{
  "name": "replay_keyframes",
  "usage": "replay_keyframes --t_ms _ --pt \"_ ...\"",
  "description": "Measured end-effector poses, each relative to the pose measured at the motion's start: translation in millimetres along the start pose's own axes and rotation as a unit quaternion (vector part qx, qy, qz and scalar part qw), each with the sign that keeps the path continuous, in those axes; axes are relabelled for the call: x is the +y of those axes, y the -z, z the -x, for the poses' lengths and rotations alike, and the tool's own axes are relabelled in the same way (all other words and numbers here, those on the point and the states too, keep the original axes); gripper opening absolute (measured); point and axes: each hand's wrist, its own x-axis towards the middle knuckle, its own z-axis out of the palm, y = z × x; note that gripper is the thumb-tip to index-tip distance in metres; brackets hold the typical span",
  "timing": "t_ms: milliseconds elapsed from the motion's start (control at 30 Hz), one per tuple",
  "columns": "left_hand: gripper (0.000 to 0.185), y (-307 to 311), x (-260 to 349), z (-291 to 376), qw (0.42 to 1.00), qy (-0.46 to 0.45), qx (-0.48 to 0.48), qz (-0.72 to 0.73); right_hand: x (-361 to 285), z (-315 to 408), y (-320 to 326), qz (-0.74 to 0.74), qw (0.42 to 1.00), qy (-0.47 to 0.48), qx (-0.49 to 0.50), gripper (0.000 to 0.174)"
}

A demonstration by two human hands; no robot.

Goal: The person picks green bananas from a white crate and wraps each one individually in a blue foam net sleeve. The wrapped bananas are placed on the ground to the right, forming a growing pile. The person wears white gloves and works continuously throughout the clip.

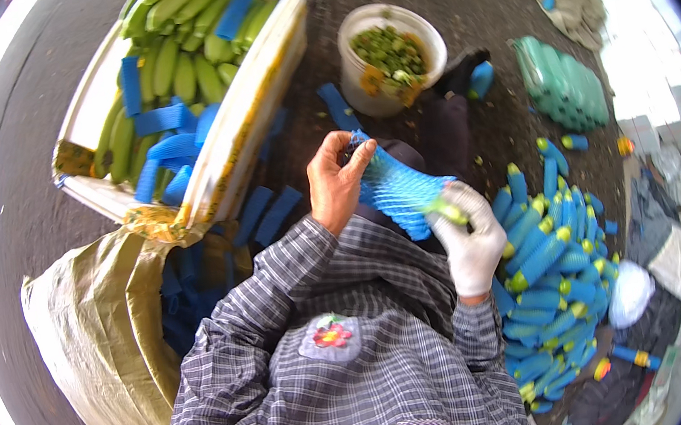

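My bare left hand (336,177) pinches the upper end of a blue foam net sleeve (398,182) between thumb and fingers. In a white glove, my right hand (469,234) grips the sleeve's other end together with a long green vegetable (448,210), whose end shows blurred by my fingers. How much of the vegetable lies inside the net cannot be told. Close beside my right hand is a heap of green vegetables in blue net sleeves (544,263). Bare green vegetables (183,72) lie with loose blue sleeves (163,118) in a white foam box to the left.
The foam box's long taped wall (250,115) stands near my left hand. A white bucket of green trimmings (351,72) stands ahead. An open woven sack (92,335) with blue sleeves is at lower left. A green wrapped bundle (561,83) lies at right, near cloths and bags.
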Motion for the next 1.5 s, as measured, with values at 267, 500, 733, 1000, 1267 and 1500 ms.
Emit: replay_keyframes --t_ms 267,500,733,1000,1267,1500 --pt "0.028 81.0 74.6 -40.1 0.99 -0.064 0.033 -0.118 142.8 99.8 116.3 -0.201 0.898 -0.305 0.247 0.053" --pt "0.04 288.8 125.2 -143.0 0.808 -0.072 0.106 -0.575 253.7 271.4 297.1 0.27 0.835 -0.026 0.48 0.05" --pt "0.034 346.9 45.4 -212.2 0.738 -0.002 -0.082 -0.67 270.7 145.9 184.2 -0.43 0.804 -0.286 0.296 0.046" --pt "0.04 145.0 151.9 -107.4 0.845 -0.267 -0.218 -0.409 -34.3 -99.8 -110.7 -0.092 0.982 0.067 -0.152 0.046" --pt "0.059 49.6 70.6 -5.2 0.973 0.05 -0.048 0.222 -12.1 -39.7 -104.7 -0.125 0.988 0.04 -0.08 0.025" --pt "0.024 0.0 89.2 17.7 0.982 0.04 -0.051 0.179 -50.5 0.9 -63.1 -0.566 0.807 0.025 -0.167 0.032"
